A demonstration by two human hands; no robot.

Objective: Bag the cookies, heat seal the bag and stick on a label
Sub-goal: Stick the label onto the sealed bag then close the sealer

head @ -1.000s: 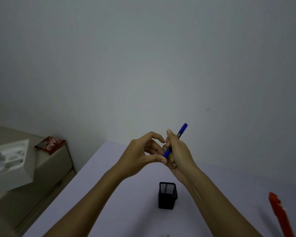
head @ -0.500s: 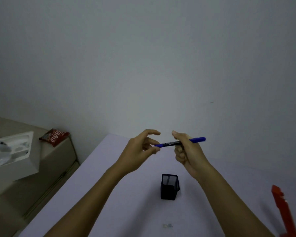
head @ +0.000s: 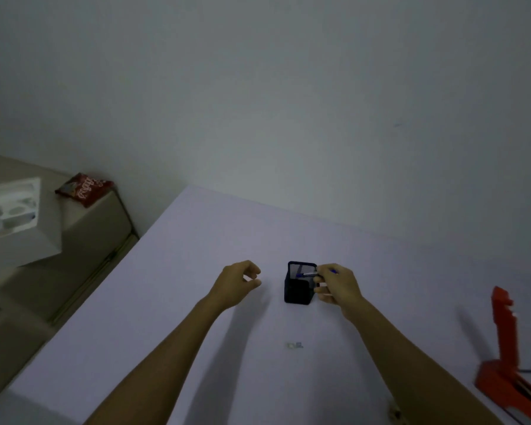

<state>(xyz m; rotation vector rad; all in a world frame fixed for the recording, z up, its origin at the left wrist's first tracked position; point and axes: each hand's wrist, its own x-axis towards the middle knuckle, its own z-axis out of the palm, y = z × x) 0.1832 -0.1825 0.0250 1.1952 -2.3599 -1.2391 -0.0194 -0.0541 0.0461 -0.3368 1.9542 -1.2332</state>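
Note:
A blue pen (head: 307,274) lies nearly level over the mouth of a black mesh pen holder (head: 298,288) that stands mid-table. My right hand (head: 334,285) grips the pen's rear end, just right of the holder. Left of the holder hovers my left hand (head: 238,283), its fingers loosely curled and holding nothing. At the right edge a red heat sealer (head: 503,357) has its arm raised. No cookies, bag or label are visible.
The white table (head: 196,302) meets a plain wall at the back. A small scrap (head: 295,345) lies on it in front of the holder. To the left, a lower beige cabinet (head: 83,237) carries a red snack packet (head: 85,187) and a white box (head: 16,219).
Both hands have dropped from chest height to the table. My left hand let go of the pen's tip. My right hand carried the pen down to the holder's opening.

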